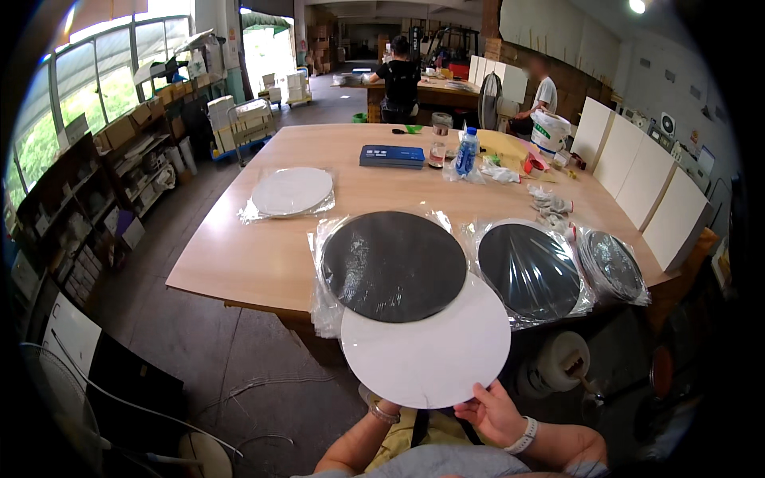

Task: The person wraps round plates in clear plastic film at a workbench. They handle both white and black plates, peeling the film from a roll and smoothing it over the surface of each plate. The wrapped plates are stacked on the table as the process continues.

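A round white disc [426, 350] reaches out over the table's near edge, its far part meeting a larger dark disc [394, 267]. My right hand [496, 413] pinches the white disc's near right rim, thumb on top. My left hand [388, 408] is at the near left rim; its fingers are hidden beneath the disc, so its grip does not show. Clear plastic film sticks out around the dark disc. To the right lie a black disc in shiny clear film [530, 271] and a stack of smaller wrapped discs [612, 267].
On the wooden table [239, 247] are a wrapped white disc [292, 191], blue boxes [391, 156], a blue-capped bottle [466, 151], gloves [551, 203] and a white bucket [550, 131]. Another bucket [566, 354] stands below at right. Two people work farther back.
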Motion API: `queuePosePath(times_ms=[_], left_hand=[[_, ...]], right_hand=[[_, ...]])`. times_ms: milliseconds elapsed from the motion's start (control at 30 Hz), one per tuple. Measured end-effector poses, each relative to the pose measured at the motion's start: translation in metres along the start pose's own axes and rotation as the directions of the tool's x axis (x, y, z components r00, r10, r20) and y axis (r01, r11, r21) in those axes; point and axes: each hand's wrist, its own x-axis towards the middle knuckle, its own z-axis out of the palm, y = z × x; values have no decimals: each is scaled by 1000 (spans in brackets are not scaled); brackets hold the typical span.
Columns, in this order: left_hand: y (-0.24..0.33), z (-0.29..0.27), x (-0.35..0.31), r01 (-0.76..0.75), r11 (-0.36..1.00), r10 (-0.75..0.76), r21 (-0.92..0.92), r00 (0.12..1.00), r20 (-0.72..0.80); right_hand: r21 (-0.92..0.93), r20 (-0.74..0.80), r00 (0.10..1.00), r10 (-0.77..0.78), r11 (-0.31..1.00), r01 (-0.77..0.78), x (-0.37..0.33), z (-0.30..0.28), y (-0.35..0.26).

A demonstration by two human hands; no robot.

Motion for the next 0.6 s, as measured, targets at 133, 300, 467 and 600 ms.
queuePosePath(times_ms=[133, 300, 467, 600], left_hand=[[15, -5, 14, 127, 988, -128, -86, 992, 4], [53, -11, 30, 423, 713, -403, -559, 900, 167], [45, -13, 26, 439, 696, -416, -567, 892, 180], [39, -19, 18, 421, 756, -369, -501, 906, 205]], right_hand=[[60, 159, 984, -83, 995, 75, 56, 29, -8], [80, 320, 947, -22, 997, -4, 130, 58, -36], [19, 395, 917, 55, 998, -68, 133, 56, -48], [143, 392, 919, 37, 985, -101, 120, 57, -51]])
